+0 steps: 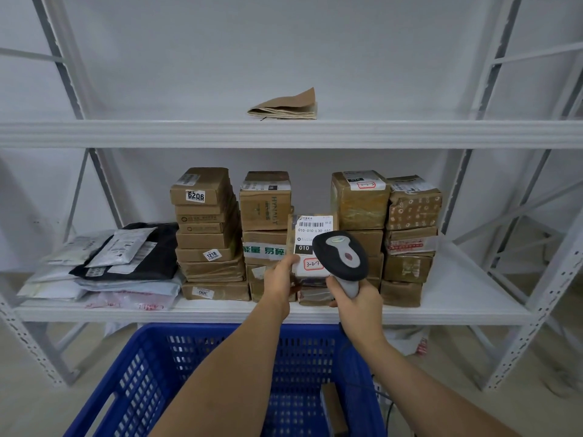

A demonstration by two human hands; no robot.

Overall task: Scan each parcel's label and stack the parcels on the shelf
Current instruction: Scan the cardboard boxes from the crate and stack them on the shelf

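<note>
Left hand [279, 279]: my fingers are curled round the lower left edge of the parcel [310, 247], thumb on its front, holding it upright with the label [312, 238] facing me. Right hand [356, 302]: wrapped tight round the grip of the scanner [342, 257], whose black head sits over the label's lower right corner, at about 4 o'clock from the barcode. The parcel is held in front of the brown stacks, in the gap between the second stack [266, 234] at 9 o'clock and the third stack [359, 228] at 3 o'clock; I cannot tell whether it touches either. Soft mailer bags [104, 266] lie flat further out at 9 o'clock on the same shelf [457, 310]. Blue basket [151, 373] at 6 o'clock, below my forearms; one brown box [331, 408] shows inside. Folded brown paper [285, 107] on the upper shelf at 12 o'clock. Judgement: scan step in hand, with no beam visible. Next move likely calls for drawing the scanner clear, then seating the parcel squarely on a stack.
</note>
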